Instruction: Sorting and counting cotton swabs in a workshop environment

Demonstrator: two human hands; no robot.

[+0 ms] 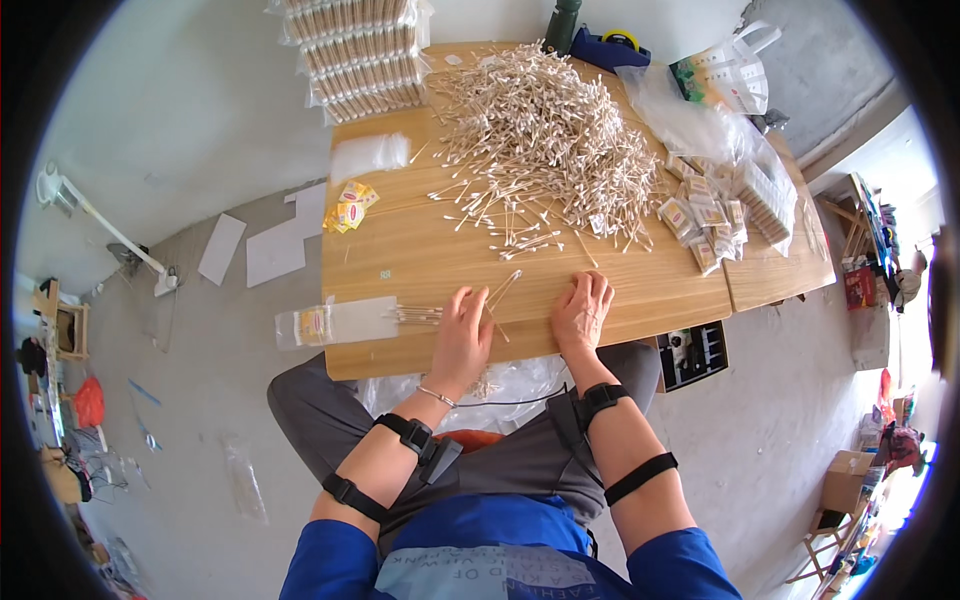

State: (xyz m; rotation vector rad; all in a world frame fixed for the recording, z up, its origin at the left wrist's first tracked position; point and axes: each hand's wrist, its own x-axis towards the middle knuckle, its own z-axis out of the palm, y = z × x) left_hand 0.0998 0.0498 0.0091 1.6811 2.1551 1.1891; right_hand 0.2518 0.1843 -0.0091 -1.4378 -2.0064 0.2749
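My left hand (pixel 462 335) is closed round a bundle of cotton swabs (pixel 418 315) by the table's front edge. Their heads point left and meet the end of a flat clear bag (pixel 365 319); I cannot tell whether they are inside it. A yellow-and-white label (pixel 313 325) shows in the bag's left part. A few loose swabs (pixel 507 290) lie against the fingers on the hand's right side. My right hand (pixel 582 315) rests on the table with its fingers curled under, so their tips are hidden. One single swab (pixel 586 249) lies just beyond it.
A big heap of cotton swabs (pixel 560 130) covers the table's far middle. Yellow label cards (pixel 350 206) and a stack of clear bags (pixel 370 155) lie left. Filled small packs (pixel 708 215) sit right, near a tape dispenser (pixel 610 48). Packed swab bundles (pixel 355 55) stand far left.
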